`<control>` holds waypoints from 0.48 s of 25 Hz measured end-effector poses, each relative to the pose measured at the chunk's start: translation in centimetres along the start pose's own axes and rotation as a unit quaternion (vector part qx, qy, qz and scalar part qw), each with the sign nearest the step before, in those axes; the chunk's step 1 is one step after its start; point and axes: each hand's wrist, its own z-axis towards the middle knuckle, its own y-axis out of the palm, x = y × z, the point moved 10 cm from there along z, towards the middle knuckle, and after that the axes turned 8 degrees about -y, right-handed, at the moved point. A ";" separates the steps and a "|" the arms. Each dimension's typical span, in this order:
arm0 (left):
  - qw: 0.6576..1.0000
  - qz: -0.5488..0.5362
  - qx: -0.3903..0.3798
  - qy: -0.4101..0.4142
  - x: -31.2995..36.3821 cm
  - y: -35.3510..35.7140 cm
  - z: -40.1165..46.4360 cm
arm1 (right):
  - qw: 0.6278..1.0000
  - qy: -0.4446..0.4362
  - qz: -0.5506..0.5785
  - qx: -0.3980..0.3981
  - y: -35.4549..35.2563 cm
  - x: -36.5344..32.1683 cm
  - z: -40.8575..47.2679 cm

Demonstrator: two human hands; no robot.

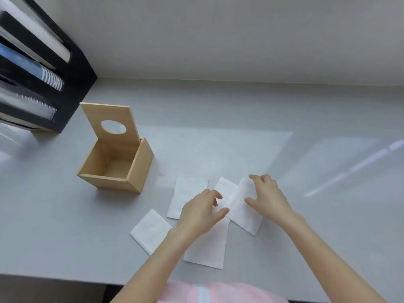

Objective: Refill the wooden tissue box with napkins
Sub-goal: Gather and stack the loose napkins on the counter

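The wooden tissue box (140, 166) stands open and empty on the grey desk, its lid (110, 121) with a round hole tilted up at the back. Several white napkins lie flat to its right: one (150, 230) nearest the front left, one (185, 193) behind it, one (207, 248) under my left forearm. A folded napkin (242, 206) is partly raised between my hands. My left hand (200, 212) hovers over its left edge with fingers curled apart. My right hand (266, 199) pinches its right side.
A black file rack (72, 68) with notebooks and binders stands at the back left, close behind the box. The wall runs along the desk's far edge. The desk's front edge (65, 278) is near my body.
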 end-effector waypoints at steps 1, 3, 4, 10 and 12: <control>1.000 0.003 0.003 -0.007 0.2 0.3 0.2 | 1.000 -0.002 -0.017 0.008 -0.2 0.0 0.3; 0.999 0.023 0.021 -0.007 0.6 0.8 0.4 | 0.999 -0.004 -0.026 0.028 -0.2 0.1 0.6; 0.999 0.038 0.032 -0.004 0.8 1.0 0.4 | 0.999 -0.004 -0.018 0.030 -0.3 0.0 0.7; 0.997 0.069 0.044 0.004 0.7 1.2 1.0 | 1.000 0.013 -0.005 0.016 -0.3 0.5 1.3; 0.999 0.042 0.027 0.001 0.7 1.0 1.2 | 1.000 0.004 0.019 0.021 -0.6 0.1 0.8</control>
